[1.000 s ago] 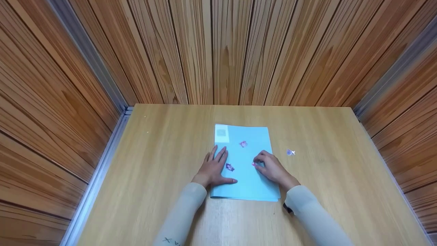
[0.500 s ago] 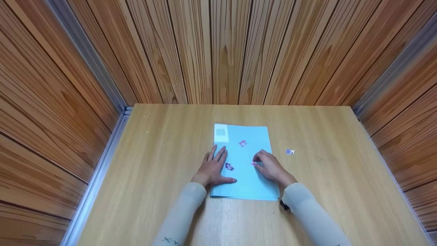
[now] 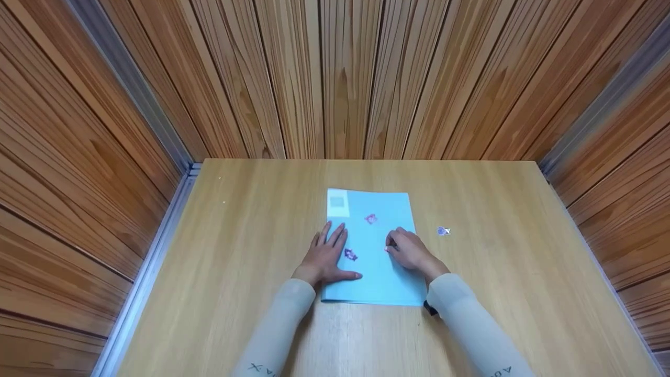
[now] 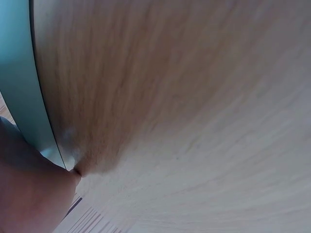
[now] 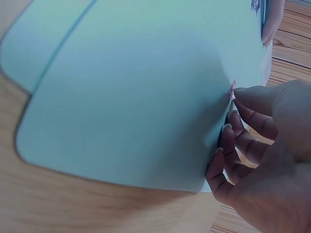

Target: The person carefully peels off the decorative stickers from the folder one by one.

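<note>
Your left hand (image 3: 324, 261) lies with fingers spread on the blue folder's (image 3: 377, 287) left edge; purple sticker (image 3: 350, 254) sits on the folder's left half. Your right hand (image 3: 411, 250) pinches the small pink sticker (image 5: 232, 90) between thumb and finger, at the folder's right half. Mauve sticker (image 3: 370, 219) is on the folder's upper middle, lilac sticker (image 3: 443, 231) on the bench (image 3: 235, 251) right of the folder.

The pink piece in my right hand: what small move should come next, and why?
Probably press the pink piece flat onto the blue folder: your right hand pinches it close to the folder's surface, while your left hand rests spread on the folder.
</note>
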`<state>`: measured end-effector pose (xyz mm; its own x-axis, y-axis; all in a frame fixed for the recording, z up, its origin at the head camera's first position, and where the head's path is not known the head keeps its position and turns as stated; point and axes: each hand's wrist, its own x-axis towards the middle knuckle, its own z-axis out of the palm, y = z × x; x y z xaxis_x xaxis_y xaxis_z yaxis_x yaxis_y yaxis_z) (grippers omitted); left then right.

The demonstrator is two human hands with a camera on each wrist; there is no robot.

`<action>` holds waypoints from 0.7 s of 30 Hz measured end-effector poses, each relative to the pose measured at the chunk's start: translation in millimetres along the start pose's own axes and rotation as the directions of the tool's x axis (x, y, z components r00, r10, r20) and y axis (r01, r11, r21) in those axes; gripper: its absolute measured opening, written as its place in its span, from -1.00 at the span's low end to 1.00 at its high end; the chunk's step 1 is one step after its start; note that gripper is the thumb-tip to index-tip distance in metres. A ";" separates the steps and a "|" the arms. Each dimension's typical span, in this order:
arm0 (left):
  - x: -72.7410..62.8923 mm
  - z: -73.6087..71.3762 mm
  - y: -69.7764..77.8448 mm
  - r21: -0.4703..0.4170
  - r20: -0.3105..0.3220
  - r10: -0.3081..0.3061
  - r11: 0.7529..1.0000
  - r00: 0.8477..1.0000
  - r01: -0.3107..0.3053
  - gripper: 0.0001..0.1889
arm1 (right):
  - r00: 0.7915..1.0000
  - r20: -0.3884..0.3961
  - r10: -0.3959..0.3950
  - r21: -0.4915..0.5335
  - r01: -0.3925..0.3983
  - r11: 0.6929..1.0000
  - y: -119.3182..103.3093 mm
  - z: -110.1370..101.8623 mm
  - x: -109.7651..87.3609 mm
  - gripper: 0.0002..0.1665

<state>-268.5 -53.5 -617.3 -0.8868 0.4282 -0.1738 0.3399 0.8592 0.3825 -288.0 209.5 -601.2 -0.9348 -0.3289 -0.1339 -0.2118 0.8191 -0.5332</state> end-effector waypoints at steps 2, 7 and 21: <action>0.8 0.0 -0.2 0.006 0.002 0.000 1.000 1.000 0.000 0.26 | 1.000 -0.003 -0.013 -0.012 0.013 1.000 -0.6 0.3 1.2 -0.92; 0.2 0.9 -1.1 0.002 0.000 -0.001 1.000 1.000 0.001 0.26 | 1.000 0.012 0.011 0.003 -0.011 1.000 -2.0 0.5 1.4 -0.91; -0.3 1.6 -1.3 -0.009 -0.006 0.000 1.000 1.000 0.000 0.26 | 0.999 0.041 -0.001 0.008 0.001 1.000 0.3 -1.6 -0.4 -0.90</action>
<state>-268.2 -54.3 -619.2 -0.8887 0.4264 -0.1686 0.3369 0.8567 0.3907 -288.1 210.7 -600.0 -0.9220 -0.3491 -0.1675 -0.2104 0.8148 -0.5402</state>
